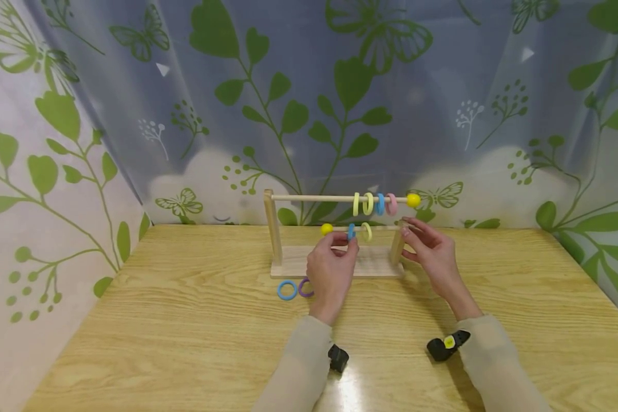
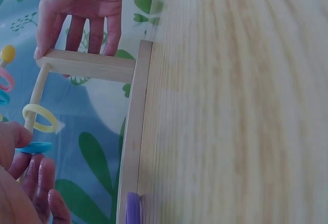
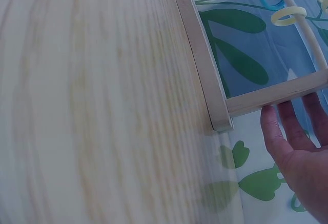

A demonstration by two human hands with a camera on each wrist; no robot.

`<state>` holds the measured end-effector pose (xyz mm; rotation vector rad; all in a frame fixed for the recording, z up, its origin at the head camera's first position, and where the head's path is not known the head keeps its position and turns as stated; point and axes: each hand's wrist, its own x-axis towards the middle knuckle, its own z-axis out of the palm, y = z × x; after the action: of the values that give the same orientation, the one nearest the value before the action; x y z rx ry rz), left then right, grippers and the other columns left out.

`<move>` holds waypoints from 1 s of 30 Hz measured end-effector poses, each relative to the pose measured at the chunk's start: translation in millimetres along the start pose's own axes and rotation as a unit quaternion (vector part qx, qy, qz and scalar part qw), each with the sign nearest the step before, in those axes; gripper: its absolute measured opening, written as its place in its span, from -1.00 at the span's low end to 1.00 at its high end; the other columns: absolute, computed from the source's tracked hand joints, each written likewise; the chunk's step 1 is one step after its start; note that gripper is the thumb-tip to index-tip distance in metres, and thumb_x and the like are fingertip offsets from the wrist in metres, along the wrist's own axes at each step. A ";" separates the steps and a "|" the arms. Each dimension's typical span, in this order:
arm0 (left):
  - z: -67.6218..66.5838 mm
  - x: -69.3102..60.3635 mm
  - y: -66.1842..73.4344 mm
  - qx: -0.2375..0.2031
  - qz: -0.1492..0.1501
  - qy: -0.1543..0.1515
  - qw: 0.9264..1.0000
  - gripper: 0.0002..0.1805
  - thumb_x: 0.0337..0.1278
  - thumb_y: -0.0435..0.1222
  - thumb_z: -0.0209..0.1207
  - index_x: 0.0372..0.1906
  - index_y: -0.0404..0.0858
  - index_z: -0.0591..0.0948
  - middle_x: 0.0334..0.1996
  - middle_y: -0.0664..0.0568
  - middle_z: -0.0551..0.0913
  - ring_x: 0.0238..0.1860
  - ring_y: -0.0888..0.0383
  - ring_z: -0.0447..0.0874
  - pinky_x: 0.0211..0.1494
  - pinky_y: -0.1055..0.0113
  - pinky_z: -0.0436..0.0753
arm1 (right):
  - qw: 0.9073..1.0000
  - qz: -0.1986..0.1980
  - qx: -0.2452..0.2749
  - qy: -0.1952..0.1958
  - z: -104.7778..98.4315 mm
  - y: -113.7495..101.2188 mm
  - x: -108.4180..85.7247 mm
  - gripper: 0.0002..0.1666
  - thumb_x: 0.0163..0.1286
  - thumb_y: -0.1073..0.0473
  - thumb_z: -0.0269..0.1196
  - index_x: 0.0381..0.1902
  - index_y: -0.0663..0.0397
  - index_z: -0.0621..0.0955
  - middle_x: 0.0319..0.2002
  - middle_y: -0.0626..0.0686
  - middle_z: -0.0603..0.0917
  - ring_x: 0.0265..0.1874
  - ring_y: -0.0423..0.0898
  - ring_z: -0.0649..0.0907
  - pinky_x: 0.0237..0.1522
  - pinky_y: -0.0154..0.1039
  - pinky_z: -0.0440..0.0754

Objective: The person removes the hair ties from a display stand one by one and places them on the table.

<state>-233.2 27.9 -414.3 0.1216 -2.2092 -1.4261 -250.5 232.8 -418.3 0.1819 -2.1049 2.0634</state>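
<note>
The left hand [image 1: 332,266] pinches a blue ring [image 1: 351,232] between thumb and fingers, on the lower rod [image 1: 383,228] of a wooden stand [image 1: 293,268]. That ring sits between the rod's yellow ball [image 1: 327,229] at the left end and a yellow ring [image 1: 369,232], which hangs on the same rod, apart from the fingers. The right hand [image 1: 432,254] grips the upper part of the right post [image 1: 398,249], thumb on one side and fingers on the other, just where the lower rod joins it.

Above, the upper rod [image 1: 309,198] runs from the left post [image 1: 274,229] to another yellow ball [image 1: 414,200]. On it hang, left to right, two yellow rings [image 1: 356,203], a blue one [image 1: 381,204] and a pink one [image 1: 393,204]. On the surface [image 1: 185,343], in front of the base, another blue ring [image 1: 279,290] lies flat beside a purple ring [image 1: 301,288], partly hidden by the left hand
</note>
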 end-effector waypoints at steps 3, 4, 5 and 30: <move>-1.6 0.5 -0.6 -0.005 0.000 0.001 1.000 -0.87 0.17 -0.07 0.39 -0.26 0.00 0.78 -0.35 0.24 0.82 -0.45 0.30 0.74 -0.39 0.34 0.59 | 1.000 -0.002 0.011 -0.001 -0.2 -0.2 0.0 -0.46 0.49 0.09 0.29 0.36 0.14 0.55 -0.05 -0.33 0.74 -0.04 -0.36 0.74 -0.15 -0.29 0.77; -2.1 0.7 -0.6 -0.006 0.001 0.001 1.000 -0.87 0.17 -0.07 0.39 -0.26 0.00 0.78 -0.35 0.24 0.82 -0.45 0.30 0.74 -0.39 0.35 0.59 | 1.000 -0.003 0.014 -0.002 -0.3 -0.3 0.0 -0.46 0.49 0.09 0.29 0.36 0.14 0.55 -0.05 -0.33 0.74 -0.04 -0.36 0.75 -0.15 -0.29 0.77; -2.5 0.9 -0.4 -0.007 0.001 0.002 1.000 -0.88 0.17 -0.07 0.39 -0.26 0.01 0.78 -0.35 0.24 0.82 -0.45 0.30 0.74 -0.39 0.35 0.59 | 1.000 -0.004 0.017 -0.002 -0.4 -0.4 0.0 -0.46 0.49 0.10 0.29 0.35 0.14 0.55 -0.05 -0.33 0.75 -0.04 -0.36 0.75 -0.15 -0.29 0.77; -16.5 5.2 -2.7 -0.022 0.009 0.024 0.999 -0.89 0.18 -0.11 0.39 -0.27 -0.03 0.78 -0.36 0.18 0.83 -0.46 0.25 0.75 -0.34 0.30 0.65 | 1.000 0.005 -0.018 0.003 0.8 -1.0 -0.1 -0.40 0.48 0.02 0.29 0.39 0.14 0.52 -0.04 -0.40 0.71 -0.03 -0.40 0.73 -0.14 -0.30 0.77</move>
<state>-230.7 11.3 -409.4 0.1195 -2.1346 -1.4453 -250.2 232.0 -417.3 0.1599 -2.1408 2.0275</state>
